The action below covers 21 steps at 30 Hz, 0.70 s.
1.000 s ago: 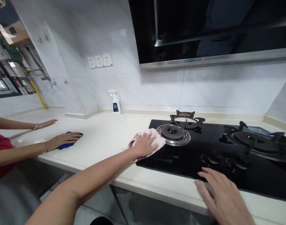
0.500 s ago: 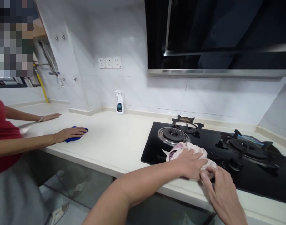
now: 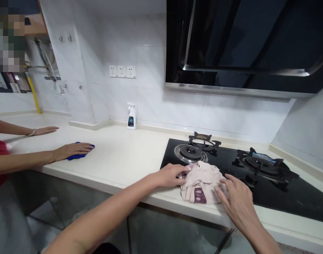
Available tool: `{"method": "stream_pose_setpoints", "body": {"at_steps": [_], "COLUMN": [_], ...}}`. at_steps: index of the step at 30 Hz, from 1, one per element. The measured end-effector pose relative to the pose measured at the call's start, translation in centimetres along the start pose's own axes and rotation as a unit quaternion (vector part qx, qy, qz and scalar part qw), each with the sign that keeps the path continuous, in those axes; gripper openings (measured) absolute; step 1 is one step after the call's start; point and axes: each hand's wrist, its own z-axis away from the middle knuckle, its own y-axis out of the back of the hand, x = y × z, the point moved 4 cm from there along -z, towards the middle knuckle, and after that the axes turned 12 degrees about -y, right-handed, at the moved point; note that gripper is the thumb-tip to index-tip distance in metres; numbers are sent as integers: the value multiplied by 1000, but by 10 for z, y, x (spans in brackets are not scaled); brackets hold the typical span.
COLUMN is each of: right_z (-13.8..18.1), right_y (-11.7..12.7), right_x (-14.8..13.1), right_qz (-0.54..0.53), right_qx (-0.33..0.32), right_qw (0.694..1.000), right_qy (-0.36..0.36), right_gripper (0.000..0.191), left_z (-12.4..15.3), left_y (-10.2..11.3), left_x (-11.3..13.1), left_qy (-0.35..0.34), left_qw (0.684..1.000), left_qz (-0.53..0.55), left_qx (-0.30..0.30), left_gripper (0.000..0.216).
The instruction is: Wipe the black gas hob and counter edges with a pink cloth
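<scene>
The pale cloth (image 3: 207, 187) is lying bunched between the two hands, just right of the left hand (image 3: 172, 175) and just left of the right hand (image 3: 239, 197); it is covering part of the front edge of the stove (image 3: 291, 201) and the desk (image 3: 124, 155) before it; both hands are touching its sides, so neither is being nearer; each is holding thumb and fingers apart, not closing around it; the bundle is spreading roughly round, showing no clear long axis.
</scene>
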Motion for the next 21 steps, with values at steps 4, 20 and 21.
{"method": "stream_pose_setpoints", "body": {"at_steps": [4,20,21], "right_z": [-8,-134,-142], "right_y": [-12,-78,-81], "right_x": [-59,-27,-22], "right_qz": [29,110,114], "right_qx": [-202,-302,-302], "right_qw": [979,945,944], "right_qy": [23,-61,-70], "right_gripper": [58,34,32], "left_z": [21,33,33], "left_y": [23,-1,-1], "left_x": [-38,-69,-69], "left_qy": [91,83,82], "left_qw": [992,987,987], "left_qz": [-9,-100,-101], "left_qx": [84,96,96], "left_gripper": [42,25,25]}}
